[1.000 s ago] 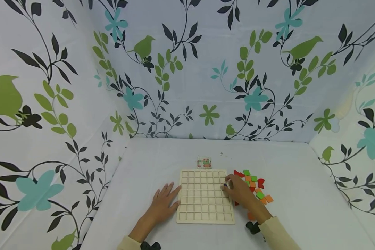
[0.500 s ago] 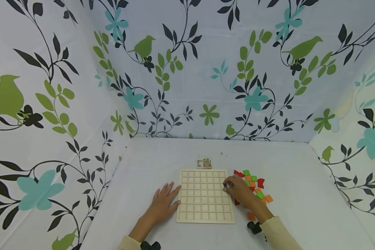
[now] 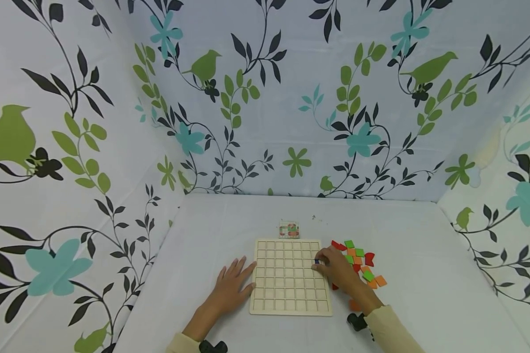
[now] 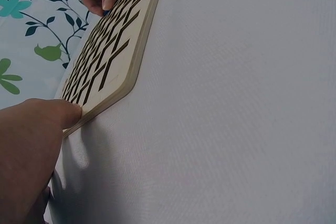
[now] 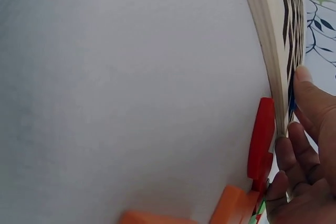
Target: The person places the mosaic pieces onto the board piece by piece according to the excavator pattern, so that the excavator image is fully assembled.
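A pale wooden board [image 3: 290,301] with a grid of square recesses lies flat on the white table. My left hand [image 3: 232,287] rests beside it, fingers straight and spread, with the thumb [image 4: 71,113] touching the board's edge. At the opposite side, my right hand [image 3: 335,267] pinches a small dark blue piece [image 3: 316,262] between thumb and fingers, over the right-hand column of the grid. The right wrist view shows the blue piece [image 5: 292,98] low against the grid, mostly hidden by the fingers. Whether it sits fully in a recess I cannot tell.
Loose red, orange and green pieces [image 3: 368,275] are scattered right of the board, partly under the right forearm. A small patterned card [image 3: 289,230] lies just behind the board. Patterned cloth walls [image 3: 265,113] enclose the table at the back and sides.
My right hand has shifted very slightly at the board's right edge, still holding the blue piece. The left hand and the board stay where they were.
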`<state>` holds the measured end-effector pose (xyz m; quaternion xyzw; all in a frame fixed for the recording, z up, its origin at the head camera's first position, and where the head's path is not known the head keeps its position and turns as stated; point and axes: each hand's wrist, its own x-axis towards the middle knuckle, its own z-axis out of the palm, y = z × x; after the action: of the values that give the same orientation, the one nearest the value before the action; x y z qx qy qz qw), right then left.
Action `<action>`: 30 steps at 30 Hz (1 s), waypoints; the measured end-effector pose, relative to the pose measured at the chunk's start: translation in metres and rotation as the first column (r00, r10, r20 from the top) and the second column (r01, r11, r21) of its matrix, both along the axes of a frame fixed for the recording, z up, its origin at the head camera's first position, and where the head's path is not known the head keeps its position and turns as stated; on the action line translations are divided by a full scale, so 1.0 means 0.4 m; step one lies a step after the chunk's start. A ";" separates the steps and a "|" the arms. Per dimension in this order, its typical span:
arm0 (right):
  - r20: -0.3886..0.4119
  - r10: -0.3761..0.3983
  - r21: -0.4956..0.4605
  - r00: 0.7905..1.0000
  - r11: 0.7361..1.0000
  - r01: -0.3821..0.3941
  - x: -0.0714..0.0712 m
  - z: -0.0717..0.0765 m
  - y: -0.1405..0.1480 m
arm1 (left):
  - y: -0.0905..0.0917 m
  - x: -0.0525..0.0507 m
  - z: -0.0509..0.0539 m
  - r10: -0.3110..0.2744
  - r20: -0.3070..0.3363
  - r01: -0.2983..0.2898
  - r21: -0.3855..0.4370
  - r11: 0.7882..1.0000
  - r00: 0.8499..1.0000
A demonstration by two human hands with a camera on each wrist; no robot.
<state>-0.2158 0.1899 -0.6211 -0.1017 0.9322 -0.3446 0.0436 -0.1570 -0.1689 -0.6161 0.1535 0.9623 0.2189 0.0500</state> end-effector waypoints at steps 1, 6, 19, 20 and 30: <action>-0.003 0.000 0.009 1.000 1.000 0.000 -0.001 -0.001 -0.001 | 0.000 0.000 -0.001 -0.002 -0.002 0.002 -0.002 1.000 1.000; -0.010 0.005 0.037 1.000 0.999 -0.005 -0.002 0.000 -0.003 | 0.000 0.001 -0.002 0.001 -0.003 -0.001 -0.001 1.000 1.000; -0.009 -0.069 0.037 0.998 0.997 0.069 -0.038 0.043 0.074 | 0.002 0.011 0.008 0.002 0.007 -0.002 0.020 1.000 1.000; -0.018 -0.085 0.056 0.996 0.995 0.085 -0.046 0.046 0.091 | 0.002 0.011 0.007 0.003 0.005 -0.003 0.021 1.000 1.000; 0.121 -0.261 0.149 0.958 0.959 0.242 -0.104 0.061 0.197 | -0.004 0.015 -0.001 -0.026 -0.061 0.033 0.114 0.993 0.998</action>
<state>-0.2575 0.2689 -0.5966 0.0452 0.9531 -0.2907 0.0710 -0.1509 -0.1704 -0.6165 0.1769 0.9467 0.2688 0.0158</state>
